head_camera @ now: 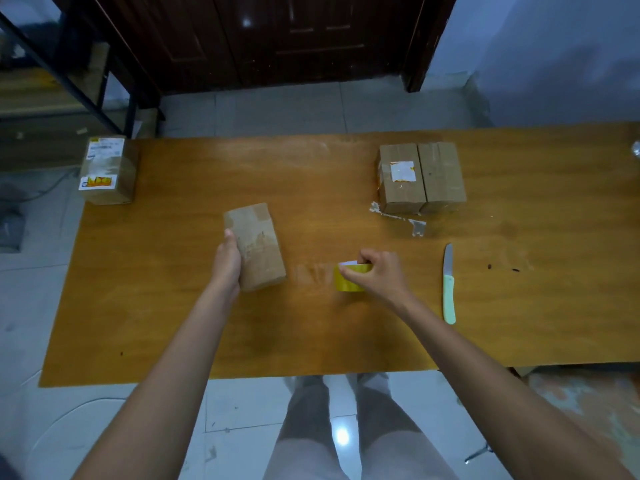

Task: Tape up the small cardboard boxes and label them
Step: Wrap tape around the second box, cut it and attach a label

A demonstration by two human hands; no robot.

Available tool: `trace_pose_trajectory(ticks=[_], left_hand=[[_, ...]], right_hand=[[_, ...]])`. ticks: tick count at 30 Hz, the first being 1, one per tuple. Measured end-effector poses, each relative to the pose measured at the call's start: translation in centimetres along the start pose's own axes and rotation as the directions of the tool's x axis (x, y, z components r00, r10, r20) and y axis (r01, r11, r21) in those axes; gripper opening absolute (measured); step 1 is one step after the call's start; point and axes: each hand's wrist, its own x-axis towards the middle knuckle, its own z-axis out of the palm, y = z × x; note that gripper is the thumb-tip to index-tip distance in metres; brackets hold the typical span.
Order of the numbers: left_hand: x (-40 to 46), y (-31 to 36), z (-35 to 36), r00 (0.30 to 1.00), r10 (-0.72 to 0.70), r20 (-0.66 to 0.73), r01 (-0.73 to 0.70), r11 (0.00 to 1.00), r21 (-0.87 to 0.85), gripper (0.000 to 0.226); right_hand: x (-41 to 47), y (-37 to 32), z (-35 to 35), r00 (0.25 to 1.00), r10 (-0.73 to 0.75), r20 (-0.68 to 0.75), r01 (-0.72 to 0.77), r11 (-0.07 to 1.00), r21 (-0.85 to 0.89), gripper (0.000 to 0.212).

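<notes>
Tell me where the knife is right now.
In the head view the knife lies flat on the table's right half, just right of the right hand gripping the yellow tape roll.

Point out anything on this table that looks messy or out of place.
Torn tape scraps lie stuck on the table in front of the two boxes. The left one's white label looks partly peeled off. Nothing else stands out.

Single head-worn camera is looking forward and steeply down from standing height, taking in the whole wooden table at arm's length, floor and door beyond.
</notes>
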Motion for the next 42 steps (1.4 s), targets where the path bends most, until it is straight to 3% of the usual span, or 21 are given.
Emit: trace_pose_trajectory(ticks=[4, 10, 17, 19, 21, 22, 25, 28, 32, 36, 39, 42], left_hand=[[2.4, 3.3, 4.3, 0.998, 0.054, 0.028, -0.056, 0.996, 0.072, 0.059], [3.7, 3.7, 11.2, 0.971, 0.111, 0.211, -0.184, 0.913, 0.363, 0.06], [1.5, 0.8, 12.9, 0.913, 0.266, 0.31, -0.408, 0.599, 0.689, 0.063], [0.6, 1.2, 12.2, 0.875, 0.387, 0.289, -0.477, 0.591, 0.651, 0.049], [-0.7, 2.0, 10.2, 0.796, 0.532, 0.288, -0.598, 0.624, 0.503, 0.025], [-1.8, 2.4, 8.8, 0.746, 0.568, 0.348, -0.666, 0.63, 0.399, 0.028], [-5.1, 2.1, 5.1, 0.554, 0.499, 0.666, -0.797, 0.55, 0.251, 0.059], [-6.3, 0.9, 4.2, 0.406, 0.357, 0.841, -0.881, 0.397, 0.257, 0.065], [-4.2, 0.6, 4.2, 0.379, 0.346, 0.859, -0.909, 0.314, 0.274, 0.065], [-2.4, -0.6, 3.3, 0.424, 0.258, 0.868, -0.894, 0.273, 0.356, 0.062], [-1.8, -1.5, 3.2, 0.401, 0.26, 0.878, -0.904, 0.265, 0.335, 0.047], [-2.3, -1.7, 3.3, 0.389, 0.306, 0.869, -0.92, 0.177, 0.349, 0.028]], right_hand=[[-1.8, -1.9, 0.2, 0.988, -0.156, 0.012, 0.156, 0.988, 0.01, 0.045], [-3.3, -3.7, -0.5, 0.972, -0.236, -0.009, 0.236, 0.971, 0.028, 0.041], [-3.0, -3.8, -1.6, 0.973, -0.226, 0.048, 0.224, 0.974, 0.039, 0.035], [-3.0, -4.1, -1.6, 0.97, -0.24, 0.044, 0.239, 0.97, 0.043, 0.036], [-3.0, -4.4, -1.4, 0.966, -0.256, 0.031, 0.254, 0.966, 0.047, 0.038], [-2.9, -4.5, -1.3, 0.964, -0.265, 0.031, 0.264, 0.963, 0.049, 0.038], [-2.8, -5.0, -1.0, 0.948, -0.315, 0.043, 0.313, 0.948, 0.049, 0.036], [-2.7, -5.4, -0.6, 0.926, -0.373, 0.061, 0.372, 0.928, 0.02, 0.032], [-2.6, -5.5, -0.3, 0.901, -0.428, 0.071, 0.43, 0.903, -0.009, 0.026], [-2.5, -6.4, -0.1, 0.878, -0.47, 0.091, 0.473, 0.881, -0.018, 0.025], [-2.6, -7.1, -0.3, 0.867, -0.483, 0.12, 0.491, 0.87, -0.042, 0.024], [-3.0, -8.0, -0.8, 0.863, -0.49, 0.118, 0.498, 0.866, -0.046, 0.024]])
